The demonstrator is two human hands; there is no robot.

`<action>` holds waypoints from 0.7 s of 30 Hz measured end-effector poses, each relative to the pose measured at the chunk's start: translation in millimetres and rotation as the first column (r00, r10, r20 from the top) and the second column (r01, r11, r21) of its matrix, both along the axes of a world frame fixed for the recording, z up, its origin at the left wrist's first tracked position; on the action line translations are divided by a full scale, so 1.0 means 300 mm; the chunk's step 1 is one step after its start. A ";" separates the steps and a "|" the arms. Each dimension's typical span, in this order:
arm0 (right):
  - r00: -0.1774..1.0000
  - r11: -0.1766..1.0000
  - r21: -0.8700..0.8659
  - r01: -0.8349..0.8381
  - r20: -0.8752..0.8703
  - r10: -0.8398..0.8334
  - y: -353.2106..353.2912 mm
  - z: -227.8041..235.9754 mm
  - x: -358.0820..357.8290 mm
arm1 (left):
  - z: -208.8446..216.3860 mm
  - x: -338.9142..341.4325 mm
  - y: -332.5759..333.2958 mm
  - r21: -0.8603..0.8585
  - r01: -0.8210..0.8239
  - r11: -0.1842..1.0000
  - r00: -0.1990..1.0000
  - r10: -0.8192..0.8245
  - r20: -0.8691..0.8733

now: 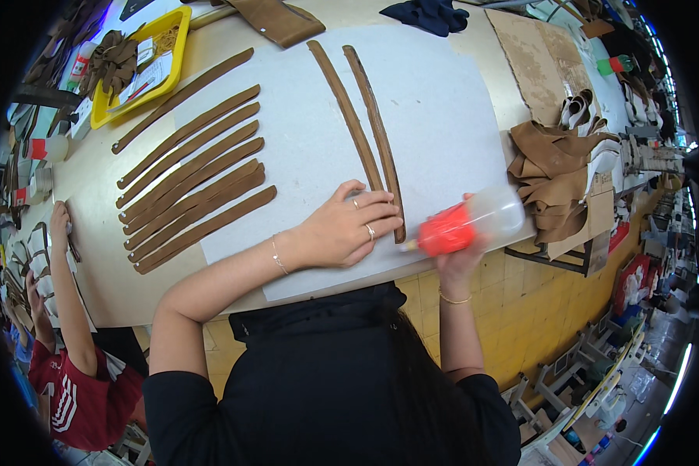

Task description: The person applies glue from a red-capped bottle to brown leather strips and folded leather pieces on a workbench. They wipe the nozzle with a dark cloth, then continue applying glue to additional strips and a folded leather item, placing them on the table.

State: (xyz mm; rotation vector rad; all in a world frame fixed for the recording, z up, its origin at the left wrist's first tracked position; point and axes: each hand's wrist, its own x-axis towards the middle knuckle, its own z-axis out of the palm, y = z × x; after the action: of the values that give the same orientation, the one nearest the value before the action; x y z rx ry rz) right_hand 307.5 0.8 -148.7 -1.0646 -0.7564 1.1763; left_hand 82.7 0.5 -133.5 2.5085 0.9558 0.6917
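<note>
Two long brown strips lie side by side on the pale sheet in front of me: the left strip and the right strip, whose face looks darker and wet. My left hand rests palm down over their near ends, fingers spread and touching them. My right hand is wrapped round a clear squeeze bottle with a red band, blurred by motion. The bottle is tilted, its nozzle pointing left, close to the right strip's near end. Whether the nozzle touches the strip I cannot tell.
Several brown strips lie in a row on the left. Behind them stands a yellow tray with scraps. Brown and white pieces are heaped on cardboard at right. A co-worker in a red shirt works at far left.
</note>
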 end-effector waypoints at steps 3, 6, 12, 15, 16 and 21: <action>0.977 0.996 -0.082 -0.038 -0.213 0.020 0.089 0.067 0.079 | 0.011 -0.036 0.048 0.004 -0.111 0.994 0.991 0.110 0.077; 0.975 0.996 -0.072 0.047 -0.212 -0.062 0.181 0.073 0.139 | 0.048 -0.086 0.154 0.057 -0.322 0.945 0.938 0.311 0.152; 0.957 0.991 -0.043 0.127 -0.259 -0.134 0.354 0.055 0.103 | 0.053 -0.196 0.416 -0.029 -0.632 0.774 0.771 0.633 0.070; 0.947 0.989 -0.080 0.122 -0.289 -0.140 0.385 0.045 0.061 | 0.051 -0.206 0.530 -0.185 -0.666 0.723 0.735 0.678 0.002; 0.951 0.991 -0.080 0.104 -0.285 -0.122 0.385 0.033 0.064 | 0.049 -0.211 0.563 -0.224 -0.675 0.703 0.724 0.689 -0.021; 0.951 0.998 -0.064 -0.021 -0.311 0.000 0.377 0.015 0.091 | 0.031 -0.228 0.677 -0.296 -0.702 0.647 0.703 0.694 -0.151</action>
State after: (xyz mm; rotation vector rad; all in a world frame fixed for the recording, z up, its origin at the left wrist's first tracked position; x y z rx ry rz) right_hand 334.8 114.0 -144.2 -0.9011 -0.4793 1.3480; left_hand 14.3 203.6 -124.1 1.7961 1.9196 0.6249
